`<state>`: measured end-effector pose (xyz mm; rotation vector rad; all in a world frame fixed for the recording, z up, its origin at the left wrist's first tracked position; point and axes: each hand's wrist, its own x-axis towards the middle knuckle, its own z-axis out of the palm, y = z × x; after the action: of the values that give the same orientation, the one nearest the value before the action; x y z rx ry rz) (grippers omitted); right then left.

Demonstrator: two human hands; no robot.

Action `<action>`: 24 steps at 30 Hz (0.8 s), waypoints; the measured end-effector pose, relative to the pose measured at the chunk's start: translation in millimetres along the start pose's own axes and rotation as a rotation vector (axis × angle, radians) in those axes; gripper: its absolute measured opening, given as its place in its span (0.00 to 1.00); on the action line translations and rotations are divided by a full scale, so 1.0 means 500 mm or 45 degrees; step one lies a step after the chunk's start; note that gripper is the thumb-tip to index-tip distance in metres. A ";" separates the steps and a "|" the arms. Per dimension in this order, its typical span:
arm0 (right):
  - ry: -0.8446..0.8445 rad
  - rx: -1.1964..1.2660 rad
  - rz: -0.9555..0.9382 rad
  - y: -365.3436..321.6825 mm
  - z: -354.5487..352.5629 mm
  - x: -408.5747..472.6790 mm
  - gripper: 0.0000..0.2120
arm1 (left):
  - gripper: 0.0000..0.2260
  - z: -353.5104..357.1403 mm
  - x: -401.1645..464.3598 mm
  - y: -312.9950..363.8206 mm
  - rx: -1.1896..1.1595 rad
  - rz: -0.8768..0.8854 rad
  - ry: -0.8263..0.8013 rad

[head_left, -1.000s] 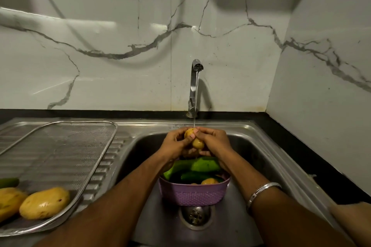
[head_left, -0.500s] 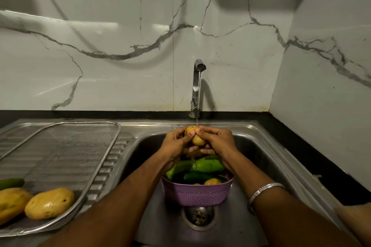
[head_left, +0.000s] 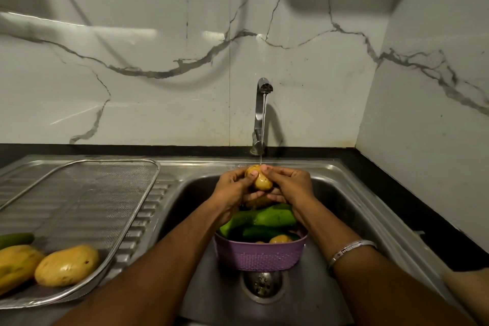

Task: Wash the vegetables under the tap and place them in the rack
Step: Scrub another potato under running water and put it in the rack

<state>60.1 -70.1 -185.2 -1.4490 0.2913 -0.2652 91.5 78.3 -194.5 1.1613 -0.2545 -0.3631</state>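
Over one sink, two hands, left hand and right hand, grasp one potato under one tap

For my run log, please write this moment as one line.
step: washing | both hands hold potato under tap water | basket below | rack: partly filled

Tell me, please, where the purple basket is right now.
In the head view the purple basket sits in the middle of the sink, just behind the drain and below both hands, holding green vegetables.
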 end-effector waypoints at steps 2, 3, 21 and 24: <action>0.004 -0.005 0.007 0.001 0.002 0.002 0.12 | 0.11 0.003 0.002 -0.001 -0.004 0.017 0.022; -0.022 0.003 0.022 0.000 0.002 0.003 0.11 | 0.12 0.001 0.004 -0.002 -0.009 0.027 0.038; -0.262 -0.103 -0.059 -0.001 -0.016 -0.010 0.21 | 0.07 0.026 0.016 -0.008 0.064 -0.038 0.233; -0.200 -0.042 -0.040 0.009 -0.024 0.000 0.22 | 0.07 0.041 0.022 -0.008 0.074 -0.060 0.236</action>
<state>56.1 -80.9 -190.8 -1.4991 0.1462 -0.1714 93.2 55.1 -190.1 1.2515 -0.0761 -0.2886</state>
